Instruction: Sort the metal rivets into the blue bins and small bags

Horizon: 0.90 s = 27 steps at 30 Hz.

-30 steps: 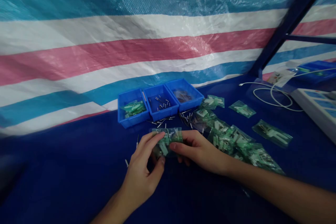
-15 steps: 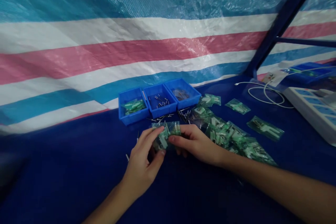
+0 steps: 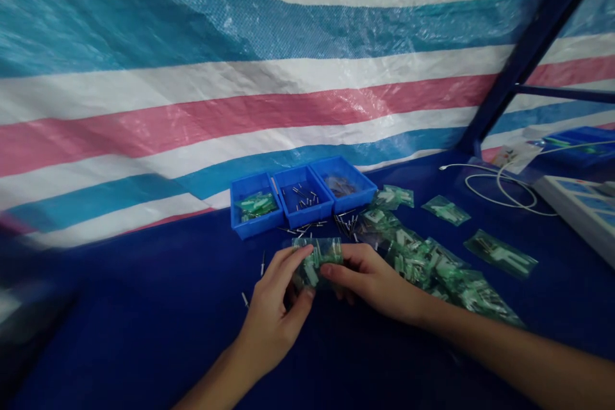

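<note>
Both hands hold one small clear plastic bag (image 3: 314,262) with pale green and white parts inside, raised in front of the trays. My left hand (image 3: 281,301) pinches its left side between thumb and fingers. At the right side, my right hand (image 3: 368,275) grips it with the thumb on the front and the other fingers behind. A heap of similar filled bags (image 3: 418,256) lies right beside my right forearm. Several thin metal pins (image 3: 346,224) are scattered on the table just beyond my hands, and a couple lie left of my left hand.
Three blue trays stand in a row: the left tray (image 3: 255,228) holds green pieces, the middle tray (image 3: 307,213) pins, the right tray (image 3: 353,202) small clear items. A white cable (image 3: 509,208) and a white box-like object (image 3: 571,218) lie at right. A striped sheet (image 3: 288,96) hangs behind.
The view has shifted, so the whole scene sits slightly lower and further right. Both hands keep the same grip on the bag.
</note>
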Motion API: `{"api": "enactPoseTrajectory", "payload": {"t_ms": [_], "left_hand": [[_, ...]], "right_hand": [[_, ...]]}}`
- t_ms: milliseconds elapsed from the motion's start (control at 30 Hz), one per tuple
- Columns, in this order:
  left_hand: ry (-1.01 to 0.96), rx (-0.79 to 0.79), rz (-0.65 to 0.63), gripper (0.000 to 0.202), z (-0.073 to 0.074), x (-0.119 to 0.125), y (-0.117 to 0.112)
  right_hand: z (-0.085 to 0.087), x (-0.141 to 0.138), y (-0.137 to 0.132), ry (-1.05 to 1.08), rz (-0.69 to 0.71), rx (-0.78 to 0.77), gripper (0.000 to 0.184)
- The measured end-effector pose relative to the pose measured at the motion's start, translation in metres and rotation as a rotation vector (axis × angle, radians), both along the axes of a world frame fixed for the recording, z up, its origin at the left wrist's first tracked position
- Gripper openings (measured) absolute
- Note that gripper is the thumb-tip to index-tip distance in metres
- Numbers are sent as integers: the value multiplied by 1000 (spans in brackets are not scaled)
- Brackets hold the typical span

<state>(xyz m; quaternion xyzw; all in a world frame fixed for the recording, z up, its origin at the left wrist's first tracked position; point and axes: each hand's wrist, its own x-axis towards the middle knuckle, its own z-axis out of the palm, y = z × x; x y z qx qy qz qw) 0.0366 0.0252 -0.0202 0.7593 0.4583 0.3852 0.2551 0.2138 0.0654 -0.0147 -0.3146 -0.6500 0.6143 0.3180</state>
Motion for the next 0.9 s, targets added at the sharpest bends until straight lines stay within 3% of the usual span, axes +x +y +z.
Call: {"api": "enactPoseTrajectory", "payload": {"t_ms": [300, 533, 800, 900], "left_hand": [[19, 57, 9, 45, 1, 1, 0], [18, 197, 57, 40, 1, 2, -2], [25, 218, 65, 38, 4, 1, -2], [27, 252, 62, 35, 6, 1, -1]], "right_hand": [[0, 0, 2, 17, 6, -5, 23], [0, 0, 0, 37, 20, -1, 23], [0, 2, -1, 9, 33, 32, 22], [3, 0, 0, 58, 46, -23, 27]]}}
